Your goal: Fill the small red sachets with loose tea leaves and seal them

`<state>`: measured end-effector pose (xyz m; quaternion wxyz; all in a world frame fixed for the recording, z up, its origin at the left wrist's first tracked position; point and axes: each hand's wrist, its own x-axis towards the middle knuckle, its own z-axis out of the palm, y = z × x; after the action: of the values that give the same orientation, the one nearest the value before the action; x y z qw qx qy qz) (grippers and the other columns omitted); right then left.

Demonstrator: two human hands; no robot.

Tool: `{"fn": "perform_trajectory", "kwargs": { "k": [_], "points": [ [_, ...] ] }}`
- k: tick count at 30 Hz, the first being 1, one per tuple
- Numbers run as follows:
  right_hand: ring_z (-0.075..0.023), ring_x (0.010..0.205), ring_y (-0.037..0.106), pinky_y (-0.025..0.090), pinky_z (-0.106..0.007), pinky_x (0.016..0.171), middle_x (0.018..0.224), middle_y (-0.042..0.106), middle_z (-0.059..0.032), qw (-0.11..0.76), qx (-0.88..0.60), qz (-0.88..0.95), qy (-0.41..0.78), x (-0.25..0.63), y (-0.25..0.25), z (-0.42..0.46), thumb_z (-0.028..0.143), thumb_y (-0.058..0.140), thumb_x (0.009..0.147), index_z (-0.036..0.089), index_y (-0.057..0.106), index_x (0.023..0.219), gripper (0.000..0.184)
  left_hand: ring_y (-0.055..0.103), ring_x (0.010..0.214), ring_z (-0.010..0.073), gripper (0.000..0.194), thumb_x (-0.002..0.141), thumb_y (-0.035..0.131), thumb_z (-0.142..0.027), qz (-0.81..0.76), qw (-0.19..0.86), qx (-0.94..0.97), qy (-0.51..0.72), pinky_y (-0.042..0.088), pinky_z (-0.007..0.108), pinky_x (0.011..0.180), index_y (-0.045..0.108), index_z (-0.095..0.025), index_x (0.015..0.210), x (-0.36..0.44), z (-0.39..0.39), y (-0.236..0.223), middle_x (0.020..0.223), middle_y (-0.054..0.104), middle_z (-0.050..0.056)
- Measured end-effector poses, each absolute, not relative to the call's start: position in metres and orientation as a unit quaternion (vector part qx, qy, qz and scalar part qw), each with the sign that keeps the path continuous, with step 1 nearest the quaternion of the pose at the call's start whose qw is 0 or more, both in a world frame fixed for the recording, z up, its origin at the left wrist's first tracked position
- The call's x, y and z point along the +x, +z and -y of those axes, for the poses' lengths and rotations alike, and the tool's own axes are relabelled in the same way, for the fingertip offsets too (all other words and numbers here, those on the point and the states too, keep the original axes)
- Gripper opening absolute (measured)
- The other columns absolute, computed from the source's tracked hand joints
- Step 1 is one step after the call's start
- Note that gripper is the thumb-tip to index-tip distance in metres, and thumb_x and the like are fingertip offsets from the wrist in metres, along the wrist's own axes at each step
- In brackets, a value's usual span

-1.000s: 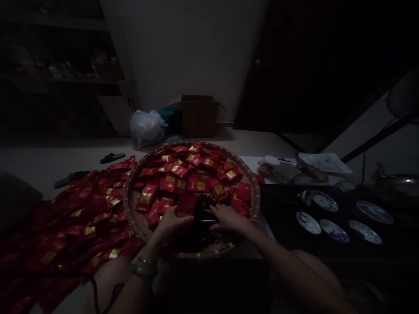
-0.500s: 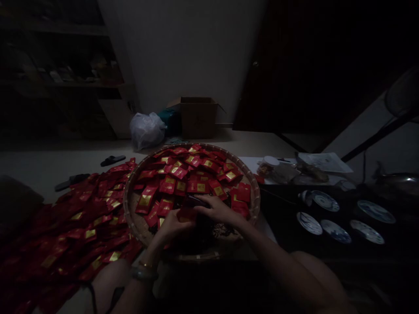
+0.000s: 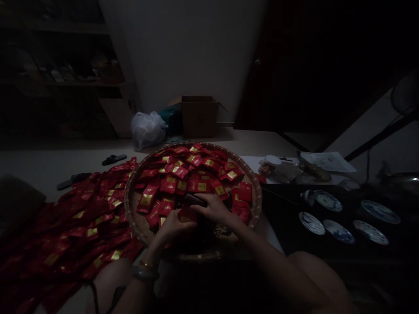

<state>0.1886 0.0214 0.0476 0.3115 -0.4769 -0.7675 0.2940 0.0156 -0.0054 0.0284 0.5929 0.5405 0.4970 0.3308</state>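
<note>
A round woven bamboo tray (image 3: 128, 205) stands before me, heaped with small red packets (image 3: 178, 171) that carry gold labels. Over its near half, my left hand (image 3: 175, 226) is closed around one red packet (image 3: 187, 214). My right hand (image 3: 214, 209) grips a dark, flat, narrow object (image 3: 194, 199) just above that packet; its kind is too dim to make out. Loose dark dried bits (image 3: 221, 230) lie on the tray under my right wrist. Deep shadow hides the area right below both hands.
More red packets (image 3: 75, 226) spread over the floor at left, near slippers (image 3: 114, 159). Behind the tray are a white plastic bag (image 3: 148, 130) and an open cardboard box (image 3: 199, 117). At right, patterned dishes (image 3: 338, 231) and a lidded jar (image 3: 270, 165) sit on a dark table.
The dark flat object in my right hand has tipped and shifted slightly, its edge less bright. My left hand stays on the packet. The whole view has moved a little.
</note>
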Motion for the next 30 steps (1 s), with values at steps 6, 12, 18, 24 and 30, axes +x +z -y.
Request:
{"fn": "perform_trajectory", "kwargs": {
  "k": [6,12,18,24,30],
  "points": [
    [-0.0210,0.089,0.066,0.049,-0.029,0.079,0.101,0.071,-0.0047,0.315,-0.482,0.770,0.275,0.187,0.045,-0.022,0.035,0.065,0.079,0.022,0.069,0.105,0.029,0.066,0.068,0.0200,0.027,0.054,0.075,-0.021,-0.498,0.584,0.550,0.329,0.052,0.027,0.061,0.070,-0.014,0.079,0.016,0.005,0.031,0.073,0.072,0.004],
    [-0.0208,0.089,0.066,0.048,-0.029,0.080,0.099,0.072,-0.0053,0.327,-0.477,0.780,0.238,0.186,0.037,-0.021,0.035,0.064,0.080,0.023,0.070,0.101,0.025,0.066,0.068,0.0197,0.032,0.049,0.079,-0.024,-0.494,0.601,0.535,0.330,0.052,0.028,0.064,0.070,-0.014,0.078,0.015,0.004,0.029,0.072,0.072,0.004],
    [-0.0197,0.084,0.066,0.047,-0.027,0.075,0.094,0.072,-0.0056,0.323,-0.472,0.784,0.242,0.186,0.042,-0.018,0.031,0.063,0.080,0.021,0.070,0.099,0.023,0.063,0.064,0.0165,0.042,0.052,0.079,-0.035,-0.473,0.643,0.494,0.344,0.049,0.025,0.058,0.069,-0.013,0.086,0.016,0.005,0.031,0.073,0.070,0.003],
    [-0.0193,0.083,0.067,0.047,-0.026,0.072,0.094,0.073,-0.0053,0.326,-0.459,0.783,0.264,0.185,0.041,-0.015,0.030,0.062,0.081,0.020,0.070,0.100,0.023,0.064,0.075,0.0225,0.047,0.059,0.069,-0.057,-0.510,0.637,0.452,0.361,0.050,0.029,0.064,0.069,-0.015,0.081,0.011,-0.002,0.027,0.071,0.070,0.003],
    [-0.0192,0.078,0.067,0.046,-0.025,0.068,0.088,0.073,-0.0053,0.307,-0.469,0.787,0.257,0.183,0.043,-0.015,0.030,0.061,0.081,0.019,0.071,0.096,0.021,0.061,0.102,0.0269,0.047,0.073,0.054,-0.058,-0.521,0.615,0.460,0.371,0.048,0.035,0.085,0.071,-0.017,0.088,0.010,-0.006,0.021,0.088,0.073,0.007]
  ]
}}
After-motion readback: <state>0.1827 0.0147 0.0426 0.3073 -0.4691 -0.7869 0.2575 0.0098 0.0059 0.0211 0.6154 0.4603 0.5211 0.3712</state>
